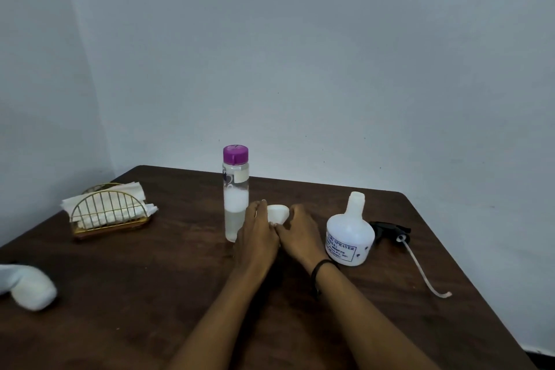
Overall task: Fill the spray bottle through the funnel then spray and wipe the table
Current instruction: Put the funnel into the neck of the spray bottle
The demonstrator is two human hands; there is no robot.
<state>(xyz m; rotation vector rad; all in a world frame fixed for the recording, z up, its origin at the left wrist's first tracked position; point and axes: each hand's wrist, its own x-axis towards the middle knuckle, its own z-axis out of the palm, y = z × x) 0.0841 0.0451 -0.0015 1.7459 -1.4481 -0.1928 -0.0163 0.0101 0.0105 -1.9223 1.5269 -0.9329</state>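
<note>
On the dark wooden table (150, 294), both hands meet around a small white funnel (279, 213). The left hand (258, 234) and the right hand (300, 234) close their fingers on it from each side. Just left stands a clear bottle with purple cap (235, 192), upright. To the right stands the white spray bottle (350, 237) with open neck, and its black spray head (392, 231) lies beside it.
</note>
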